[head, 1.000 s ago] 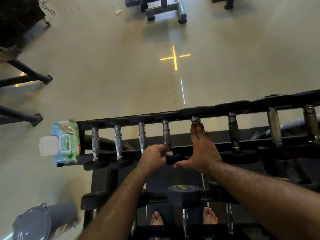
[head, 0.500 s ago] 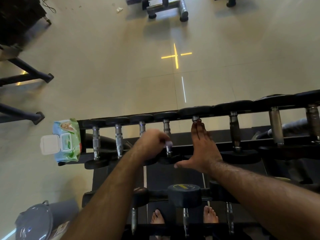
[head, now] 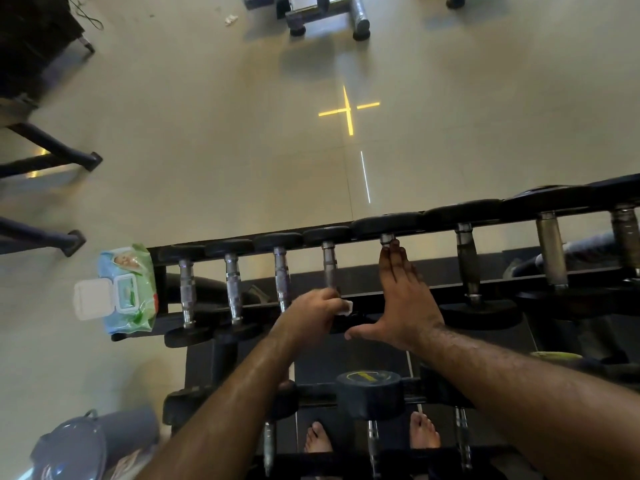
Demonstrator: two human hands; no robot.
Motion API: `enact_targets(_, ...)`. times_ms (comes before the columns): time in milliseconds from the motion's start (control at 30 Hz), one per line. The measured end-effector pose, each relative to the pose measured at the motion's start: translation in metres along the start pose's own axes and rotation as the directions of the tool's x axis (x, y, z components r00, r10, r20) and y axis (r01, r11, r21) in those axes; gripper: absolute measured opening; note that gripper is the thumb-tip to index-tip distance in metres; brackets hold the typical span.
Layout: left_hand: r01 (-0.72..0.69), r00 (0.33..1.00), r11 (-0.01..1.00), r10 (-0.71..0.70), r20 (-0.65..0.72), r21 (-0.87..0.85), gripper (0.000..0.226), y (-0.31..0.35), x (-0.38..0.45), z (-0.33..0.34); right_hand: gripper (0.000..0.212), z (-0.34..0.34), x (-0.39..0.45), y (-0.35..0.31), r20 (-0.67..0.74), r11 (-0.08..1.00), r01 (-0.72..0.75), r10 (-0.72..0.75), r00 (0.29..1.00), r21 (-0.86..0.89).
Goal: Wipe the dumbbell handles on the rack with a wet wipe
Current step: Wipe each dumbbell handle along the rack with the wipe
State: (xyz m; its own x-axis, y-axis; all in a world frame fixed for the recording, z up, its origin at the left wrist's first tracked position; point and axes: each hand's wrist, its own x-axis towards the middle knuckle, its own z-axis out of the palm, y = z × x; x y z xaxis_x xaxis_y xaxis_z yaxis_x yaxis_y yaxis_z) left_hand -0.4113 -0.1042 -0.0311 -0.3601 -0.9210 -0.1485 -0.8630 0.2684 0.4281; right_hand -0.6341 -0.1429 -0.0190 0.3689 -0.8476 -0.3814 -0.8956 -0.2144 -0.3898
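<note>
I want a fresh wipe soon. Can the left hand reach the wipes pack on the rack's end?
Probably yes. The wipes pack lies with its lid open, nothing between it and the left hand, though that hand holds a wet wipe.

A pale tiled floor (head: 214, 168) fills most of the view, glossy enough to carry soft reflections. At about 1 o'clock a yellow cross of light (head: 347, 110) lies on it, with a thin white streak (head: 365, 176) just below. At 12 o'clock stand the metal feet of a gym machine (head: 325, 15). Dark tubular frame legs (head: 55, 157) reach in from 9 o'clock, under a black bulk (head: 34, 36) at 10 o'clock. A grey lidded bin (head: 72, 448) sits at 7 o'clock.
</note>
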Motion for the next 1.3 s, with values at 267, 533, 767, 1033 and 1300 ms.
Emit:
enact_targets(267,0.186,0.886,0.973,-0.105,-0.452,0.138,0.021,-0.004,0.056,-0.011,0.174,-0.004,-0.002,-0.003,0.009,1.0,-0.017,0.017,1.0,-0.02)
enact_targets(533,-0.353,0.921,0.775,0.387,0.047,0.524,0.023,-0.008,0.051,-0.001,0.173,-0.005,-0.002,-0.004,-0.008,1.0,-0.002,0.002,1.0,-0.028)
enact_targets(767,0.114,0.943,0.94,-0.001,-0.333,0.32,0.026,-0.011,0.056,-0.021,0.174,-0.005,-0.004,-0.005,-0.024,1.0,0.001,-0.001,1.0,-0.025)
enact_targets(1033,0.18,0.964,0.975,-0.201,0.172,0.132,0.026,0.029,0.023,-0.017,0.173,-0.002,-0.002,-0.001,-0.015,1.0,0.014,-0.014,1.0,-0.028)
enact_targets(1300,0.497,0.858,0.841,-0.44,0.267,-0.212,0.012,0.024,0.026,-0.076,0.162,0.003,-0.003,0.001,-0.032,0.985,0.026,-0.032,0.999,-0.171)
